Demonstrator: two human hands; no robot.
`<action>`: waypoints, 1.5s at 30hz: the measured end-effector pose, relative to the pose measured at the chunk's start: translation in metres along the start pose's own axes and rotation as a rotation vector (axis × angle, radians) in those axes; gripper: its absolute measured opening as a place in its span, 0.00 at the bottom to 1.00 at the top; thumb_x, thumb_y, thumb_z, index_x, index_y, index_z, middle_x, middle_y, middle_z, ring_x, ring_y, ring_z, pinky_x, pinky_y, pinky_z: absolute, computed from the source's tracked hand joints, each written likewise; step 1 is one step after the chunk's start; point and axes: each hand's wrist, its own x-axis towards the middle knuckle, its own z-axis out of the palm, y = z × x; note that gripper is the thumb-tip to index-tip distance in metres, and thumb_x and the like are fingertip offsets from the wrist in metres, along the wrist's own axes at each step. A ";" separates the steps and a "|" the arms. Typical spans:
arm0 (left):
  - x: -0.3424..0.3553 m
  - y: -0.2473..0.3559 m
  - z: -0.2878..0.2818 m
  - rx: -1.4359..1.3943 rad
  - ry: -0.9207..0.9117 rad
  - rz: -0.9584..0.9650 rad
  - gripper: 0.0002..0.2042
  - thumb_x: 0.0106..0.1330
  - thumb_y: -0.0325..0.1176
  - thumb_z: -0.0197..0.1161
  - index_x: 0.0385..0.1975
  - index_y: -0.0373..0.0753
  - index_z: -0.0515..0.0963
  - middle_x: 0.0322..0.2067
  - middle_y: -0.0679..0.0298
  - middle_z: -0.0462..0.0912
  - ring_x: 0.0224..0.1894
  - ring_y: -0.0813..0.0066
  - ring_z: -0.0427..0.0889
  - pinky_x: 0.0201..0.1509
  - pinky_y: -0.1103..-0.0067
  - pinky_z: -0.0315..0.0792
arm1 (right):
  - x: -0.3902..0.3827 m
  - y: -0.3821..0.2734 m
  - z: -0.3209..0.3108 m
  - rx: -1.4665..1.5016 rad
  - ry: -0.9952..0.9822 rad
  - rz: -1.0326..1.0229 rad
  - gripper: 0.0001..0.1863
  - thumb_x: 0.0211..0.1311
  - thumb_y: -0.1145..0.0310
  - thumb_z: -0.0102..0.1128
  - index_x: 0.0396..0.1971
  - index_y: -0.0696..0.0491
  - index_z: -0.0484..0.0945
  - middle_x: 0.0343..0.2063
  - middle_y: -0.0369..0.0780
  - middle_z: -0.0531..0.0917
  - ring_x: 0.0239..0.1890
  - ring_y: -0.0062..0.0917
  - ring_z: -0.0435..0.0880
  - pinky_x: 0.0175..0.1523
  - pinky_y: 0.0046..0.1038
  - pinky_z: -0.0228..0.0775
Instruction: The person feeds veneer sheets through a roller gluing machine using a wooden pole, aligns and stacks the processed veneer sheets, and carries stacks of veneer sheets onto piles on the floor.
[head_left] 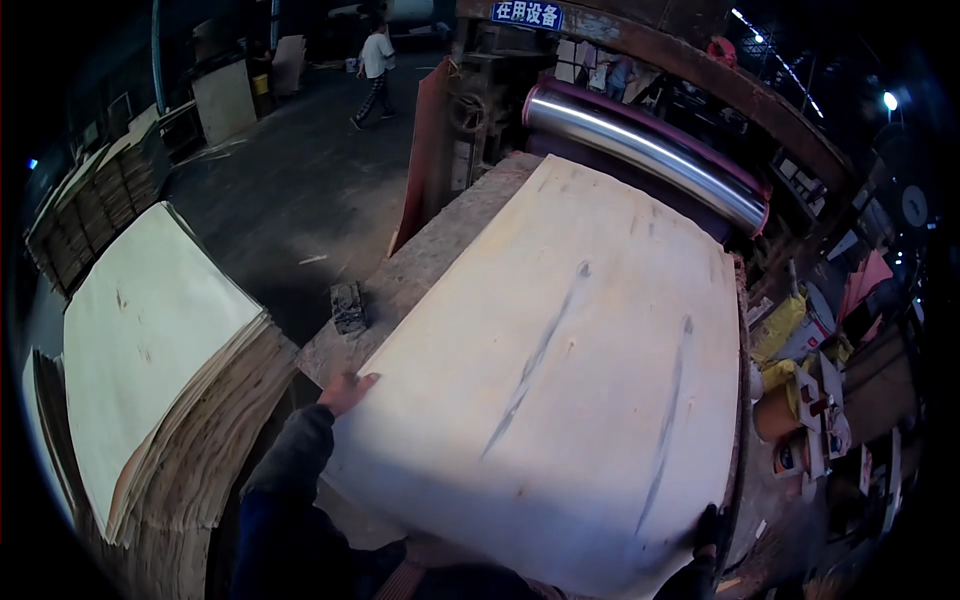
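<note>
A large pale wood veneer sheet [610,350] with two long grey streaks lies before me on a worn bench, its far end close to a shiny metal roller [640,150]. My left hand [347,392] grips the sheet's left edge, thumb on top and the other fingers partly hidden at the rim. At the near right corner my right hand [707,532], dark and apparently gloved, closes on the sheet's right edge; its fingers are poorly lit. A shadow falls over the near part of the sheet.
A tall stack of veneer sheets [160,350] stands to my left. A small dark block [347,307] rests on the bench [440,235] beside the sheet. Yellow bags [780,325] and tubs crowd the right side. Far off, a person [376,65] is on the floor.
</note>
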 end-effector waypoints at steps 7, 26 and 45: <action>-0.036 0.057 0.011 0.318 0.367 0.562 0.27 0.52 0.41 0.60 0.52 0.36 0.65 0.54 0.47 0.62 0.56 0.50 0.64 0.57 0.64 0.60 | -0.088 -0.063 0.022 -0.022 0.173 -0.460 0.31 0.52 0.68 0.60 0.57 0.55 0.60 0.55 0.45 0.65 0.59 0.36 0.62 0.62 0.33 0.52; -0.087 0.060 0.067 0.305 0.263 0.663 0.20 0.52 0.37 0.61 0.46 0.37 0.72 0.55 0.48 0.63 0.58 0.48 0.58 0.60 0.58 0.52 | -0.191 -0.124 0.074 -0.193 0.178 -0.586 0.20 0.51 0.62 0.55 0.44 0.54 0.68 0.51 0.45 0.66 0.58 0.44 0.58 0.63 0.45 0.44; -0.319 0.133 0.092 0.256 -0.738 0.870 0.17 0.60 0.32 0.54 0.48 0.34 0.70 0.42 0.51 0.77 0.44 0.62 0.78 0.48 0.75 0.70 | -0.385 0.035 -0.056 1.036 -0.358 -0.242 0.12 0.62 0.67 0.50 0.42 0.56 0.73 0.35 0.39 0.79 0.41 0.26 0.78 0.47 0.25 0.69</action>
